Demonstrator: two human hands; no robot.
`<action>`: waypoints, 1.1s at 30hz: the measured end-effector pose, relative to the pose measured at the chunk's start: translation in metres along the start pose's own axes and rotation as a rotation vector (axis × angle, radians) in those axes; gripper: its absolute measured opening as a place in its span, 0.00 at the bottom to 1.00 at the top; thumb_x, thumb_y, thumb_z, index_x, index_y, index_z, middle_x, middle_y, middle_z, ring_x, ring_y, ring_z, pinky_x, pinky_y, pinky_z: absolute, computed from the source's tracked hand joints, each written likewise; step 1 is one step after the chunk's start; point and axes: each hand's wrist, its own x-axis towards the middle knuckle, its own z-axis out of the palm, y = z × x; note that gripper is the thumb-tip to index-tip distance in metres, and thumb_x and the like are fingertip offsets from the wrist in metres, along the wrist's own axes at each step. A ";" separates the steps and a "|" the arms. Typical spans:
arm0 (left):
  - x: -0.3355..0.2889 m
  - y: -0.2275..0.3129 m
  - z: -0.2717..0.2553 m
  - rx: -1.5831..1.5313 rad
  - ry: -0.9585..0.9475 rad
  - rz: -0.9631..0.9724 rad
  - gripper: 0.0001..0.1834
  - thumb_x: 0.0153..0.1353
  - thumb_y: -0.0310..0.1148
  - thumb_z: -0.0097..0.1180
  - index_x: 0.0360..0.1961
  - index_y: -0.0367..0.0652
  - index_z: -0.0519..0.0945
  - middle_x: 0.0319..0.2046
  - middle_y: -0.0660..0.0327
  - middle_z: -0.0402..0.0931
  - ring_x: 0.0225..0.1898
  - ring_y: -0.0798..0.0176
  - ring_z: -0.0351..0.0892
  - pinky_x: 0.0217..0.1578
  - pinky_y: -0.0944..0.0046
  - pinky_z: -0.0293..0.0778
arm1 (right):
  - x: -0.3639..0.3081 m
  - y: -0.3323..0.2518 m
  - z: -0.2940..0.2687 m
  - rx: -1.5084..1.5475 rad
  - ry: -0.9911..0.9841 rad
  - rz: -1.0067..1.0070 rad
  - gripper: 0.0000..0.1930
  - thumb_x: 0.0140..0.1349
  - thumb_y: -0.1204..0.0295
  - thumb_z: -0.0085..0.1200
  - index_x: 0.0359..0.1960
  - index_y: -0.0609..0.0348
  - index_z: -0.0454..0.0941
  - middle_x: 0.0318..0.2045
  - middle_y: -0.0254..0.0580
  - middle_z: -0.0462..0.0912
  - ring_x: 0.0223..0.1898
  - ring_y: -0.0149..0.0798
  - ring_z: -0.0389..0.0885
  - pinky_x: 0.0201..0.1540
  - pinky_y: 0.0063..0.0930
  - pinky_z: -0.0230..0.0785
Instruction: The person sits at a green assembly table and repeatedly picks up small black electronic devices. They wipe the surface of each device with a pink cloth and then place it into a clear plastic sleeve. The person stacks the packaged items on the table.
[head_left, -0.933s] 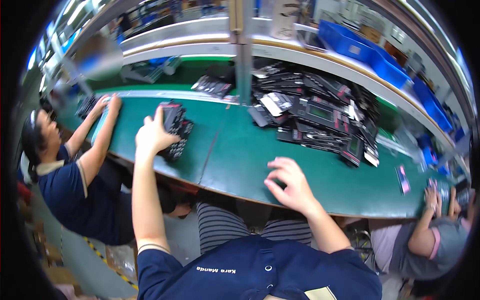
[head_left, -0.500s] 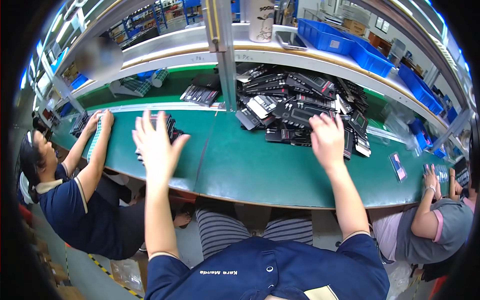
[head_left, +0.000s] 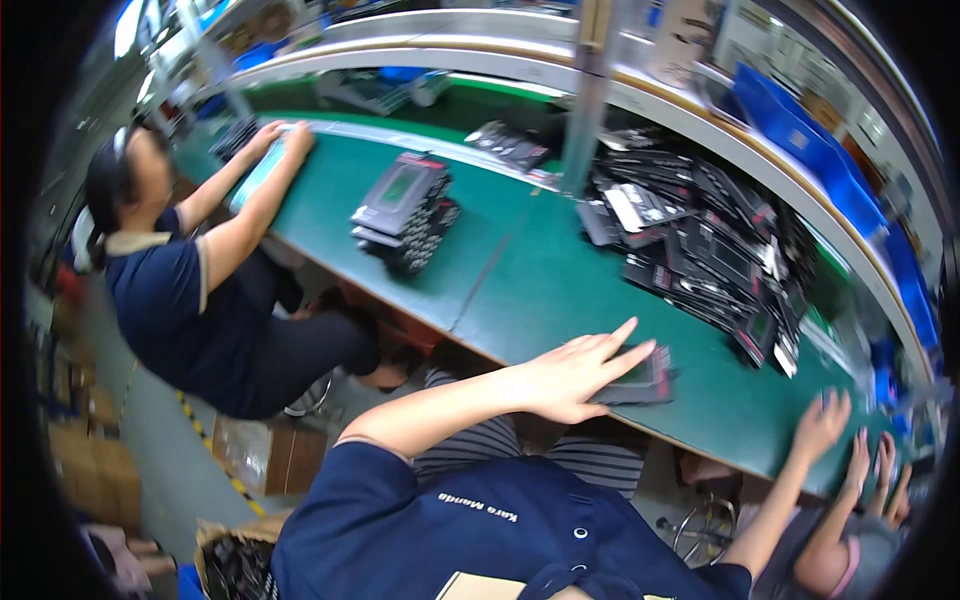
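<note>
My left hand (head_left: 578, 376) reaches across my front, its fingers spread over a flat black box (head_left: 640, 384) with a picture on its face. The box lies by the table's front edge; the hand seems to touch it without gripping it. My right hand (head_left: 822, 424) is far out at the right end of the table, its fingers slightly bent and apart, and I make out nothing in it. A large heap of similar black boxes (head_left: 715, 250) lies toward the back right. Left of the middle stands a stack of black boxes (head_left: 400, 205).
A co-worker (head_left: 190, 250) sits at the left, hands on a light green strip. At the right, another person's hands (head_left: 862, 462) are close to mine. A metal post (head_left: 588, 120) and shelf with blue bins (head_left: 800, 135) rise behind the green table (head_left: 530, 275).
My view has turned, so the scene sits differently. My left hand has moved from near the stack to the flat box at the front edge; my right hand has left the heap for the far right.
</note>
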 end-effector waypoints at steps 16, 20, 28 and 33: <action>0.005 -0.019 -0.044 0.344 0.346 -0.110 0.35 0.50 0.48 0.72 0.56 0.39 0.78 0.59 0.43 0.73 0.63 0.39 0.70 0.63 0.45 0.66 | -0.027 -0.043 -0.055 0.217 -0.401 0.192 0.17 0.66 0.65 0.59 0.49 0.65 0.84 0.44 0.56 0.83 0.48 0.54 0.79 0.56 0.41 0.69; 0.003 -0.048 -0.035 0.494 0.175 -0.282 0.38 0.47 0.50 0.73 0.57 0.41 0.78 0.57 0.46 0.73 0.61 0.41 0.69 0.63 0.45 0.62 | -0.055 -0.149 -0.117 0.571 -0.429 0.318 0.21 0.54 0.66 0.70 0.49 0.59 0.85 0.59 0.54 0.73 0.59 0.54 0.72 0.63 0.42 0.64; 0.032 -0.007 -0.001 0.136 0.027 -0.068 0.44 0.39 0.50 0.76 0.58 0.40 0.77 0.50 0.55 0.75 0.52 0.51 0.73 0.56 0.53 0.69 | -0.027 -0.227 -0.118 1.076 -0.603 0.166 0.19 0.36 0.69 0.73 0.31 0.57 0.79 0.51 0.50 0.80 0.56 0.53 0.74 0.60 0.45 0.65; 0.036 -0.009 0.002 0.137 0.030 0.030 0.45 0.37 0.49 0.77 0.56 0.38 0.75 0.50 0.54 0.75 0.53 0.50 0.73 0.55 0.53 0.70 | -0.013 -0.242 -0.123 1.240 -0.871 -0.160 0.21 0.45 0.75 0.63 0.46 0.54 0.80 0.70 0.57 0.64 0.73 0.57 0.59 0.74 0.54 0.45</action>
